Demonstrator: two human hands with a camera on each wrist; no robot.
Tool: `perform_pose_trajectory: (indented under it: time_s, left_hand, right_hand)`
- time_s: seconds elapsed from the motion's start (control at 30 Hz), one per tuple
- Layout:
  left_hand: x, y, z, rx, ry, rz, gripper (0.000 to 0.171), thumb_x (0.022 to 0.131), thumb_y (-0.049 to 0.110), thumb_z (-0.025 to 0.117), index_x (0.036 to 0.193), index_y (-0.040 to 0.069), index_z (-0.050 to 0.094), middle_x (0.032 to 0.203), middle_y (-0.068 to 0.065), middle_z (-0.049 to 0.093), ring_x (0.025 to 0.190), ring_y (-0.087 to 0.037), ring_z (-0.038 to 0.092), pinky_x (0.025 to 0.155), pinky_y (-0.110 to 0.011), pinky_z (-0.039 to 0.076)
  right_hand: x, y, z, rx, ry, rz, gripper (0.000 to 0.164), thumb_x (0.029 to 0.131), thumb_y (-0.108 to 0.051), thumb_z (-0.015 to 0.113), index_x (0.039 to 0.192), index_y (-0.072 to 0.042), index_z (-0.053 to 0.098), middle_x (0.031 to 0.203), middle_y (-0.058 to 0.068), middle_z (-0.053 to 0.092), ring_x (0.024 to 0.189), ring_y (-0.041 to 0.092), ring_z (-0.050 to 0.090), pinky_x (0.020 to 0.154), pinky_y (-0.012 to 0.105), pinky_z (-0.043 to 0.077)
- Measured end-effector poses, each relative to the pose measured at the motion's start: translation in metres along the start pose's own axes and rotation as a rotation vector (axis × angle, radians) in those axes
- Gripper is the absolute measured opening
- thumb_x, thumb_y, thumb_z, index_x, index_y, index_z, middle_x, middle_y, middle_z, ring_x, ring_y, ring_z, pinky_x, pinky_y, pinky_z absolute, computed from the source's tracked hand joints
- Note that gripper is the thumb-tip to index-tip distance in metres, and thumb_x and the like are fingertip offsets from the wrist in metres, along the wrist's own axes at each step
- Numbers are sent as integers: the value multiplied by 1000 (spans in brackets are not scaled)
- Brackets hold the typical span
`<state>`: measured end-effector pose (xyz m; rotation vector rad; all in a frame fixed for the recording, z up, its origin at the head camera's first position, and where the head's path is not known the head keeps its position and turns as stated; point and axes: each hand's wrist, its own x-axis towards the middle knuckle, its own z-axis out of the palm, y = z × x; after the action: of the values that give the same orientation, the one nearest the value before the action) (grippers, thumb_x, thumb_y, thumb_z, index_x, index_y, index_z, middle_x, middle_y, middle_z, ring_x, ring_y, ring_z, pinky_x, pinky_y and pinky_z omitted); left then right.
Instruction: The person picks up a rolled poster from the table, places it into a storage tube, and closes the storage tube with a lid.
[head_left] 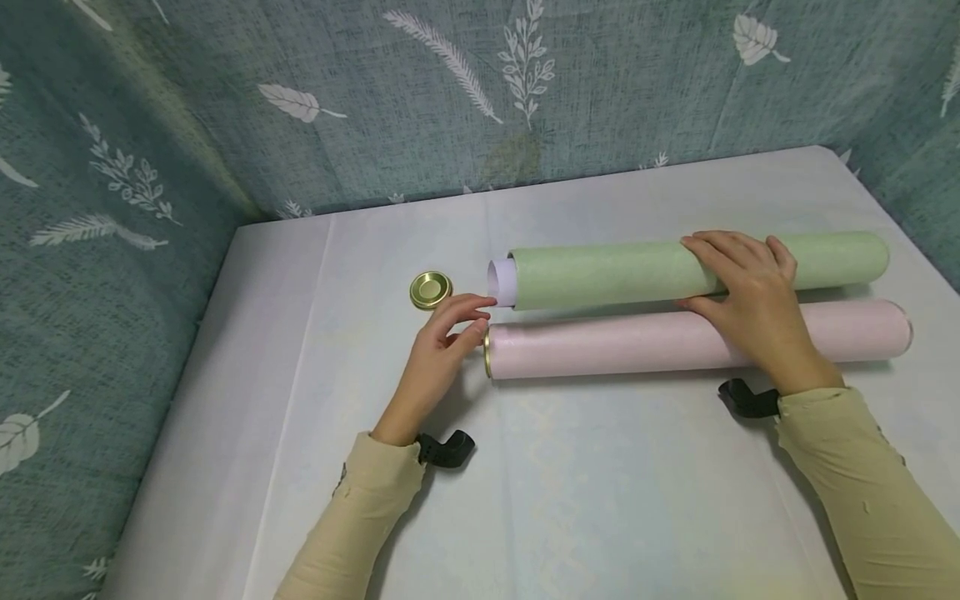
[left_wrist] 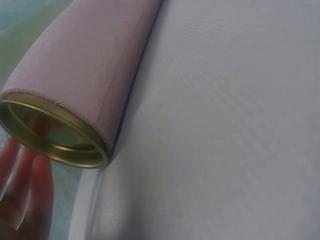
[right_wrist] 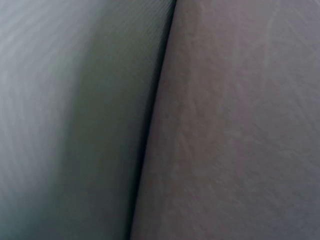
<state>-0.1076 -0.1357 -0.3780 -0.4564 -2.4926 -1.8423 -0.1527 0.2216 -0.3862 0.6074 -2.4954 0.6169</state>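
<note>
A green cardboard tube [head_left: 600,275] lies across the table, its left end uncapped, with a rolled white paper [head_left: 506,283] sticking out. My right hand [head_left: 750,296] grips this tube, fingers over its top and thumb at its near side. In front of it lies a pink tube [head_left: 615,346], partly hidden under my right hand; its surface fills much of the right wrist view. A gold metal cap [left_wrist: 65,157] closes the pink tube's left end. Loosely bent, my left hand [head_left: 442,337] has its fingertips right at the paper's lower edge, close to that cap.
A round gold lid [head_left: 431,289] lies left of the green tube's uncapped end. The table [head_left: 390,517] has a white cloth, and a patterned teal curtain [head_left: 420,108] hangs behind and at the sides. Black wrist cameras [head_left: 447,450] sit on both wrists.
</note>
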Motion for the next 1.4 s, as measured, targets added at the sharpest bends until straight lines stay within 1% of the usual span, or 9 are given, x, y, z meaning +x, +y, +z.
perform_pose_trajectory:
  time_s: [0.23, 0.33, 0.53, 0.73, 1.07, 1.3, 1.4]
  left_hand:
    - [0, 3, 2, -4, -17, 18, 29, 90, 17, 54, 118, 15, 57, 120, 1, 48, 107, -21, 50, 84, -42, 41]
    - [0, 2, 3, -5, -23, 21, 29, 90, 18, 54, 119, 15, 56, 119, 1, 48, 108, -22, 50, 84, -42, 42]
    - [1, 0, 4, -11, -31, 20, 32, 90, 20, 54, 121, 16, 55, 119, 3, 48, 107, -20, 50, 83, -39, 43]
    - [1, 4, 6, -2, -39, 26, 33, 90, 19, 55, 122, 14, 54, 119, 1, 48, 106, -19, 50, 81, -36, 46]
    - [1, 3, 8, -4, -43, 37, 33, 90, 17, 55, 122, 12, 54, 119, 0, 48, 106, -22, 50, 79, -35, 46]
    - [1, 4, 8, 31, -43, 33, 32, 90, 19, 55, 121, 15, 54, 119, 2, 49, 106, -20, 51, 76, -37, 46]
    - [1, 4, 7, 39, -40, 30, 32, 89, 19, 55, 122, 16, 54, 119, 2, 49, 105, -19, 51, 75, -36, 46]
  right_hand:
    - [0, 0, 0, 10, 5, -16, 75, 58, -17, 83, 126, -16, 52, 126, 4, 50, 120, 27, 36, 102, 51, 8]
    - [0, 0, 0, 14, 8, -17, 75, 57, -17, 83, 125, -16, 52, 126, 4, 50, 120, 26, 37, 102, 51, 8]
    - [-1, 1, 1, 13, 25, -18, 75, 56, -19, 83, 124, -16, 53, 125, 4, 51, 120, 26, 37, 101, 51, 9]
    - [-2, 1, 1, 15, 44, -24, 75, 55, -19, 84, 124, -15, 54, 124, 5, 52, 119, 26, 38, 101, 51, 10]
    - [-1, 0, 1, 20, 56, -39, 75, 54, -18, 84, 123, -15, 55, 123, 6, 52, 117, 27, 40, 100, 51, 11]
    - [0, -4, 4, 16, 15, -32, 75, 57, -20, 83, 125, -16, 52, 125, 5, 50, 118, 27, 38, 101, 51, 10]
    - [0, -6, 5, 16, 20, -39, 75, 58, -20, 83, 126, -15, 52, 125, 6, 50, 118, 27, 38, 101, 51, 10]
